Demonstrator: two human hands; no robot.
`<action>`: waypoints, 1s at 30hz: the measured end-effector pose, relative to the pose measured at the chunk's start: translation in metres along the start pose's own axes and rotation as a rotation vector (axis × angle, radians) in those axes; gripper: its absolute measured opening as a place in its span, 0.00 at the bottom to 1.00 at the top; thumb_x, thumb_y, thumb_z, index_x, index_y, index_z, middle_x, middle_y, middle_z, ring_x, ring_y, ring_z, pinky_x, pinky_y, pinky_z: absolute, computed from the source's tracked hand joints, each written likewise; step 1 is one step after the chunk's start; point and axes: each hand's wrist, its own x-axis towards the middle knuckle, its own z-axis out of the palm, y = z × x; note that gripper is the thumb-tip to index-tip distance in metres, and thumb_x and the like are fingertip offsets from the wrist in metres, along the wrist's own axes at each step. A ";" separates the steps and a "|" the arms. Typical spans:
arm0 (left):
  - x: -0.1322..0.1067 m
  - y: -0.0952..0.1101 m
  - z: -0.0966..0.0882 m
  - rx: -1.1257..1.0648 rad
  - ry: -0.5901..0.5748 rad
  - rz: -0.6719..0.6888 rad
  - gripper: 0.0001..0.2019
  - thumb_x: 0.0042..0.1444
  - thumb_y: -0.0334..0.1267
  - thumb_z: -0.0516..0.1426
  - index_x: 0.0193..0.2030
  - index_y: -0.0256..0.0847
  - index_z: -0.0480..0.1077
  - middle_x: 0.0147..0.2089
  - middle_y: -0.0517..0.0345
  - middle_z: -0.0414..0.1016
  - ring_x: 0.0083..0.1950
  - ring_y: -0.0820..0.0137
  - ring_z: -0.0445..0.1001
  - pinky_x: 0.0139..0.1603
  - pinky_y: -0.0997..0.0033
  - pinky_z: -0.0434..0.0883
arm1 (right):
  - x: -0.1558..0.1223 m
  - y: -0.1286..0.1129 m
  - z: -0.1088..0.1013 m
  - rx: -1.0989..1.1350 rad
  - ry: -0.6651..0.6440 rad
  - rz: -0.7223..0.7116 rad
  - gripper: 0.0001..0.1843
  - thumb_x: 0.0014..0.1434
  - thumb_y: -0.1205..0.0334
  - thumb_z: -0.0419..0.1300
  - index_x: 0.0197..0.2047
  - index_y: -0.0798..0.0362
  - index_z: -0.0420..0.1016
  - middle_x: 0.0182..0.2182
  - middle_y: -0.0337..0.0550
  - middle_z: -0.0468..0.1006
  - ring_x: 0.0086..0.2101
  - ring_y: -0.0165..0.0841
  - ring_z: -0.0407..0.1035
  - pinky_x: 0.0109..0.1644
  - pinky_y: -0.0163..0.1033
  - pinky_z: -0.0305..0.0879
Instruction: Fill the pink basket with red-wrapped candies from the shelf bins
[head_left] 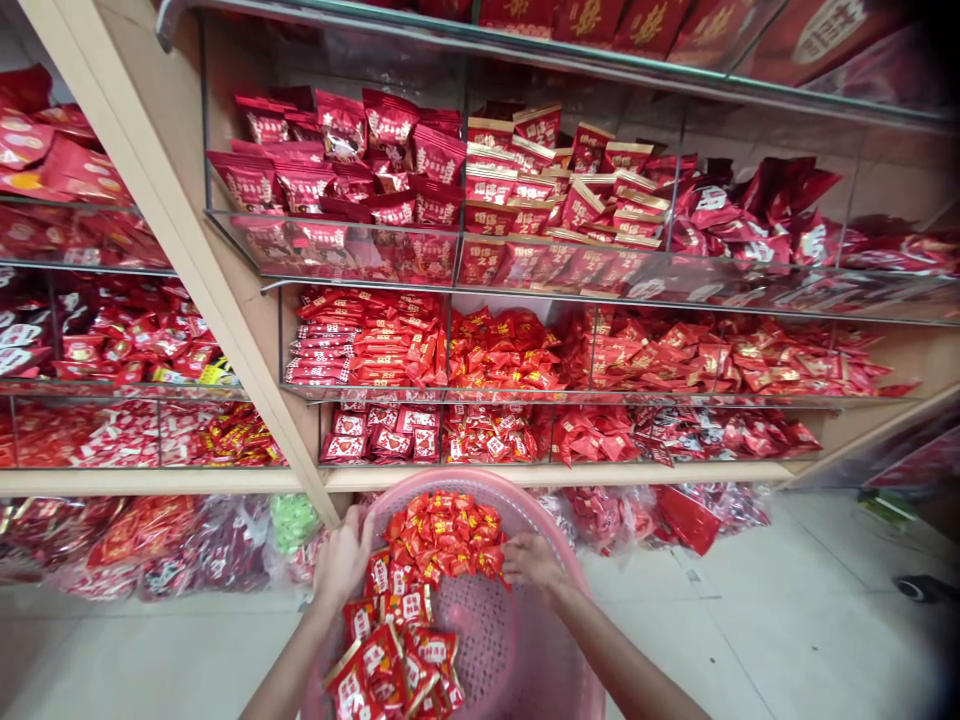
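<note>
A pink plastic basket (592, 650) with a perforated bottom stands before me. My left hand (342, 560) is closed on its left rim. Inside, my right hand (534, 565) has its fingers stretched out at the edge of a heap of small red-and-gold wrapped candies (446, 535). Its fingertips are beside the heap, and I cannot tell whether they touch it. Larger red snack packets (386, 665) with gold edges and white labels lie in the left and near part of the basket.
Shelves (562, 395) with glass dividers rise ahead, filled with red wrapped sweets. A wooden upright (180, 250) parts them from a second unit at left. Below, clear bags of sweets (232, 540) rest on the tiled floor (697, 620). A dark object (919, 588) lies at right.
</note>
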 end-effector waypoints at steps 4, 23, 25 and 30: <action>0.000 0.002 -0.002 -0.010 -0.010 -0.004 0.22 0.59 0.51 0.37 0.46 0.42 0.63 0.36 0.52 0.76 0.36 0.65 0.74 0.32 0.72 0.60 | 0.002 0.006 0.001 0.054 0.007 0.010 0.11 0.45 0.61 0.62 0.24 0.56 0.62 0.19 0.38 0.69 0.23 0.29 0.68 0.35 0.41 0.66; -0.002 0.004 -0.004 -0.022 -0.010 -0.013 0.22 0.59 0.50 0.37 0.47 0.42 0.63 0.36 0.50 0.76 0.36 0.64 0.74 0.33 0.71 0.60 | 0.010 0.017 0.017 0.086 0.126 0.051 0.10 0.53 0.62 0.55 0.30 0.50 0.53 0.19 0.34 0.68 0.25 0.34 0.73 0.31 0.36 0.70; -0.002 0.003 -0.004 -0.018 -0.010 -0.017 0.21 0.59 0.50 0.37 0.47 0.42 0.63 0.36 0.50 0.76 0.36 0.64 0.74 0.33 0.71 0.60 | 0.010 0.017 0.017 0.058 0.144 0.076 0.09 0.52 0.62 0.55 0.29 0.50 0.54 0.20 0.34 0.68 0.23 0.34 0.73 0.30 0.37 0.70; -0.001 0.003 -0.004 -0.009 -0.022 -0.017 0.22 0.59 0.50 0.38 0.47 0.41 0.63 0.36 0.49 0.76 0.36 0.64 0.74 0.33 0.71 0.61 | 0.007 0.018 0.019 0.151 0.106 0.034 0.13 0.42 0.70 0.60 0.27 0.51 0.56 0.19 0.31 0.66 0.22 0.31 0.71 0.35 0.38 0.70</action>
